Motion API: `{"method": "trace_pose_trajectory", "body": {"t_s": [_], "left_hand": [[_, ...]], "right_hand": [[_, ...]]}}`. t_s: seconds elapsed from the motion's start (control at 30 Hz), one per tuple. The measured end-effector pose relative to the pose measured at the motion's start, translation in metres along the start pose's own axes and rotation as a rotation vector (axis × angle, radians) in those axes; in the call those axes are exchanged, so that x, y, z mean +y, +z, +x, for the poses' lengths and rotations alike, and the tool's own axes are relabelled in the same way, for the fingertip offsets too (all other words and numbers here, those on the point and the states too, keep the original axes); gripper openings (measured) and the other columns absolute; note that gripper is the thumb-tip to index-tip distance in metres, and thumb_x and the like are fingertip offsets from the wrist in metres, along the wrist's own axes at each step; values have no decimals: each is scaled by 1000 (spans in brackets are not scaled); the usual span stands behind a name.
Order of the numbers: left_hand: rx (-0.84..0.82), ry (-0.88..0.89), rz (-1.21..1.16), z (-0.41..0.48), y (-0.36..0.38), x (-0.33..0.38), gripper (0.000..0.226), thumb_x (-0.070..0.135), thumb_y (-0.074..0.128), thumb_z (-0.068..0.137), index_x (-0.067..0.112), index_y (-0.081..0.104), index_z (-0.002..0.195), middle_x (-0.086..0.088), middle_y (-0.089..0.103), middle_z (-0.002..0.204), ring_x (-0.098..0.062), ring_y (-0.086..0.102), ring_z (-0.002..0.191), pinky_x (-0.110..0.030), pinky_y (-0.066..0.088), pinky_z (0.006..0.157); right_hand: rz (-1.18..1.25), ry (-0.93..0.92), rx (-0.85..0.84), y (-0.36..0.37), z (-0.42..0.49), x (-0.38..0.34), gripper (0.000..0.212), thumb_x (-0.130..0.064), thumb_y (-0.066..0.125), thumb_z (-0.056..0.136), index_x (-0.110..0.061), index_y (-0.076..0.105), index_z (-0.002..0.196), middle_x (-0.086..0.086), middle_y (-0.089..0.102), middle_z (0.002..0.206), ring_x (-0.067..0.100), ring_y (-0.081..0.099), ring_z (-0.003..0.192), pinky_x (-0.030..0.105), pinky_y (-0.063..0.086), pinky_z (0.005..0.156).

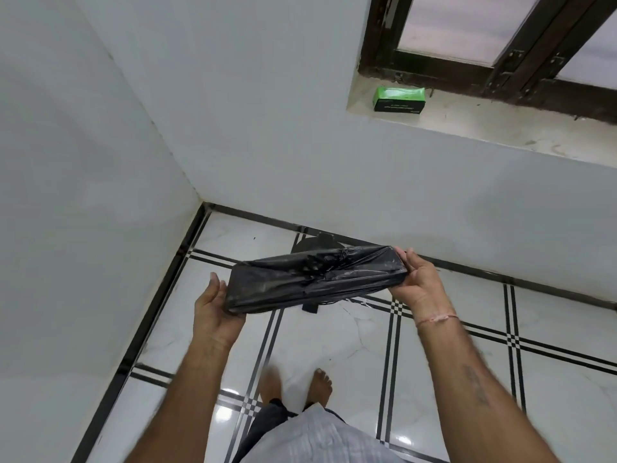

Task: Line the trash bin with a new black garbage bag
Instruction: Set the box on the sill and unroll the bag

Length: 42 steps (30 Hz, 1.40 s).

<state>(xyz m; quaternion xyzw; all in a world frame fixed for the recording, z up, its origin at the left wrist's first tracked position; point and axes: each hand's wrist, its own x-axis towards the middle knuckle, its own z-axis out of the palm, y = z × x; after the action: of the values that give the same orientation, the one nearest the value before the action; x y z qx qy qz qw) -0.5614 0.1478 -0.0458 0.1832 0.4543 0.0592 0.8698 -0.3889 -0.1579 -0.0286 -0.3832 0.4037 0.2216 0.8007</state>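
Note:
A black garbage bag (314, 279), folded into a long flat pack with a crumpled middle, is held level in front of me above the floor. My left hand (215, 309) grips its left end from below. My right hand (415, 279) pinches its right end. A dark round thing (317, 242) on the floor by the wall shows just past the bag; most of it is hidden, and I cannot tell if it is the trash bin.
White walls meet in a corner at the left. A green and black box (399, 99) lies on the window sill (500, 128) at the upper right. The tiled floor (334, 342) has black stripes. My bare feet (320, 384) stand below the bag.

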Motion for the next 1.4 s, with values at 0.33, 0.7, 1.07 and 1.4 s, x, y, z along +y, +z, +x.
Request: {"method": "trace_pose_trajectory", "body": {"t_s": [0.33, 0.7, 1.07, 1.4], "left_hand": [[-138, 401, 578, -5, 104, 14, 48, 60, 43, 102, 24, 70, 119, 4, 77, 117, -19, 67, 120, -32, 56, 90], [66, 121, 727, 36, 49, 23, 98, 83, 24, 90, 3, 67, 128, -20, 72, 123, -38, 67, 116, -44, 55, 99], [54, 353, 1026, 37, 20, 70, 89, 93, 29, 83, 32, 65, 137, -5, 66, 138, -31, 61, 128, -52, 46, 111], [-78, 288, 783, 48, 36, 118, 80, 79, 29, 94, 21, 69, 130, -5, 74, 121, -23, 69, 112, -47, 51, 107]], "right_hand": [[-787, -541, -346, 91, -50, 18, 67, -69, 43, 101, -14, 67, 131, 2, 72, 132, 8, 71, 119, 39, 54, 108], [-1235, -218, -365, 70, 17, 81, 84, -90, 49, 82, -21, 82, 115, -2, 79, 118, 17, 72, 117, 44, 46, 117], [-1653, -336, -265, 77, -9, 143, 83, -87, 41, 84, -23, 79, 120, 5, 76, 124, 25, 70, 117, 41, 50, 108], [-699, -314, -244, 99, -7, 69, 89, -80, 24, 97, -15, 56, 148, 7, 70, 138, 28, 64, 130, 52, 45, 114]]}}
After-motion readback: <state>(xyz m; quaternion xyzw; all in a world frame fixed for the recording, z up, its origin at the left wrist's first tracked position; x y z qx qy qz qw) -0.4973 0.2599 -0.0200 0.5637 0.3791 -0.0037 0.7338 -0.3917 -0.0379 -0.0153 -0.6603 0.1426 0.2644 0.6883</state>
